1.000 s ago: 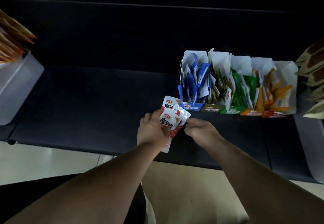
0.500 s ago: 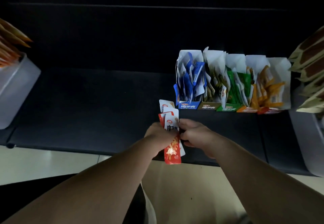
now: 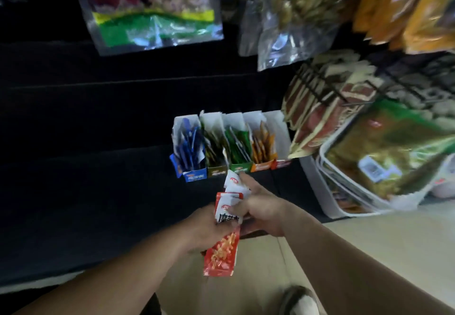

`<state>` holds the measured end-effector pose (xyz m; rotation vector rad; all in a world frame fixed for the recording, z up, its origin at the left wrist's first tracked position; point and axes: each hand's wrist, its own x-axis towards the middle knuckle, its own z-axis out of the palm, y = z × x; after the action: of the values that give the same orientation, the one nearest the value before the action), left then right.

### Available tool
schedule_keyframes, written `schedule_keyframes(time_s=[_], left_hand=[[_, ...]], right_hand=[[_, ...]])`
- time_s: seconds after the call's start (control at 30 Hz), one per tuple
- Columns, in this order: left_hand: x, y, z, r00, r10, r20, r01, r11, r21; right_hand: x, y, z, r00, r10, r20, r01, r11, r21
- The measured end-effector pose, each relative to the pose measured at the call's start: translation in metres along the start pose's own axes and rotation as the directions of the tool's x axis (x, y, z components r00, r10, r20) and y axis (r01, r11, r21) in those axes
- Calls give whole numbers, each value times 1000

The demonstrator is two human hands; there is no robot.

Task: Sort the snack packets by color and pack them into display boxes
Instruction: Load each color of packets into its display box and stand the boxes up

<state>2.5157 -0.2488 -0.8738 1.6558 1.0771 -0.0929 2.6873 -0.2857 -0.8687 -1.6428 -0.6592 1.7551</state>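
My left hand [image 3: 205, 228] grips a bunch of red and white snack packets [image 3: 222, 253] upright over the shelf's front edge. My right hand [image 3: 261, 207] pinches the top of the bunch, where white packet ends [image 3: 234, 184] stick up. Just beyond stands a row of display boxes on the dark shelf: a blue box [image 3: 189, 147], a brown box [image 3: 214, 147], a green box [image 3: 237, 146], an orange box [image 3: 262, 144] and a red-fronted box [image 3: 282, 139] at the right end. The first four hold packets of their own colour; the red one shows only its white inside.
A white bin [image 3: 317, 191] of large green bags stands right of the boxes. A wire rack [image 3: 327, 93] of flat packets hangs above it. Clear snack bags [image 3: 152, 11] hang overhead. The dark shelf [image 3: 86, 191] stretches left. A shoe [image 3: 299, 300] shows on the floor.
The view has swung up and right, bringing hanging bags and the white bin into sight. Both hands still hold the red packets, now nearer the box row.
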Motion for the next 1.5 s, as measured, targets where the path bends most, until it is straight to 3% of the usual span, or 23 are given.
schedule_keyframes(time_s=[0.2, 0.33, 0.43, 0.53, 0.6, 0.7, 0.83, 0.97, 1.1, 1.27, 1.4, 1.5], left_hand=[[12, 53, 6, 981, 136, -135, -138, 990, -6], [13, 69, 10, 984, 148, -102, -153, 987, -44], [7, 67, 10, 984, 69, -163, -107, 967, -231], [1, 52, 6, 968, 10, -250, -128, 877, -462], [-4, 43, 5, 962, 16, -271, -160, 839, -519], [-6, 39, 13, 941, 52, -334, -210, 865, -456], [1, 39, 11, 850, 100, -518, -320, 878, -355], [3, 34, -1, 843, 163, -512, -305, 930, -207], [-2, 30, 4, 827, 238, -509, -332, 938, -103], [-6, 26, 5, 837, 243, -491, -349, 927, -135], [-12, 29, 9, 855, 341, -390, -304, 940, 155], [-12, 34, 12, 831, 396, -390, -315, 914, 256]], right_hand=[[-30, -12, -25, 966, -175, -191, 196, 976, 98], [-37, -8, -34, 954, -178, -241, 218, 964, 150], [-35, -9, -41, 928, -161, -335, 253, 934, 252], [-27, -15, -49, 909, -84, -409, 280, 849, 449], [-20, -16, -50, 905, -42, -423, 284, 800, 529], [-12, -15, -40, 940, -40, -338, 240, 781, 577], [-12, -16, -24, 968, -75, -241, 212, 759, 615], [-21, -22, -14, 984, -66, -164, 149, 810, 566], [-22, -27, -8, 955, -41, -295, 180, 868, 463], [-25, -32, -8, 922, -37, -386, 194, 906, 376], [-21, -29, -10, 896, -3, -444, 181, 915, 361], [-21, -27, -14, 906, 36, -423, 156, 898, 410]])
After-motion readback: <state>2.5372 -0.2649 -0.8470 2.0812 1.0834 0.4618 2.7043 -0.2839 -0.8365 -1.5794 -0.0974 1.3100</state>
